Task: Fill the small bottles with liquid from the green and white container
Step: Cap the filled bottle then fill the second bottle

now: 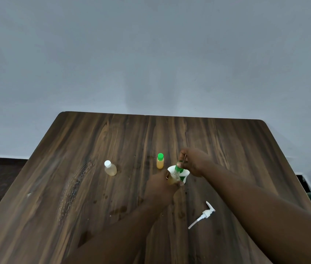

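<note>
A person's two bare hands meet over a dark wood-grain worktop (74,187), working on a small clear bottle (174,177) held in front of the green and white container (184,175). The left hand (162,185) has its fingers wrapped around the bottle's lower body, which shows amber liquid. The right hand (193,161) pinches its fingers on the bottle's green cap (178,169) from above. The container stands open-topped near the worktop's centre, partly hidden behind the bottle and hands. Just to its left stands a green-capped small bottle (160,161) of orange-yellow liquid, upright. Farther left, well apart, a white-capped small bottle (110,168) of pale liquid stands alone. A white pump dispenser head (204,214) lies on its side nearer the person, beneath the right forearm.
</note>
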Demonstrator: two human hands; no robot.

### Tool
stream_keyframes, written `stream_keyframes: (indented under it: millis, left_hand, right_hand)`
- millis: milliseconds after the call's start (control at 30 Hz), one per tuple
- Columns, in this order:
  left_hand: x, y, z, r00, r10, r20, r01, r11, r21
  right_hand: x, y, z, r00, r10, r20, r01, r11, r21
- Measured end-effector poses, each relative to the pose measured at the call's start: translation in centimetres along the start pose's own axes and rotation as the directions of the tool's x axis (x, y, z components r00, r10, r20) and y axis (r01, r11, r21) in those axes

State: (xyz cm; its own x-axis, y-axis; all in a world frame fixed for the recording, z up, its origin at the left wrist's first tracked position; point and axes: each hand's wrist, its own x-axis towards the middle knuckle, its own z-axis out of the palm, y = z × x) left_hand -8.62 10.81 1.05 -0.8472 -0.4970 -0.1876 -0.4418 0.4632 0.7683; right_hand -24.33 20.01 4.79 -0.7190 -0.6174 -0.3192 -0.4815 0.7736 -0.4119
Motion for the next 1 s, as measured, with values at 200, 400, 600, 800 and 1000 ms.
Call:
stream_keyframes:
  millis: [200,400,600,800,1000]
  left_hand:
    - [-0.1,0.4,-0.2,1.000,0.022,-0.011,-0.022,1.000,-0.011]
    - [-0.4,0.4,-0.3,1.000,0.027,0.007,-0.027,1.000,-0.006]
    - [-0.1,0.6,-0.3,1.000,0.017,-0.010,-0.017,1.000,-0.024]
    - [-0.3,0.3,-0.2,1.000,0.029,-0.005,-0.029,0.999,-0.018]
    - [-0.3,0.3,-0.1,1.000,0.010,0.003,-0.010,0.999,-0.038]
  right_hand:
    - [0.2,-0.5,-1.1,1.000,-0.008,0.008,0.009,0.998,-0.065]
    - [-0.1,0.1,0.1,1.000,-0.002,0.002,0.002,1.000,-0.018]
    - [0.3,-0.2,-0.5,1.000,-0.001,0.017,0.001,1.000,0.023]
    - [0.0,0.0,0.0,1.000,-0.007,0.019,0.006,0.998,0.066]
    - [-0.3,0.2,0.2,1.000,-0.003,0.026,0.000,0.994,0.113]
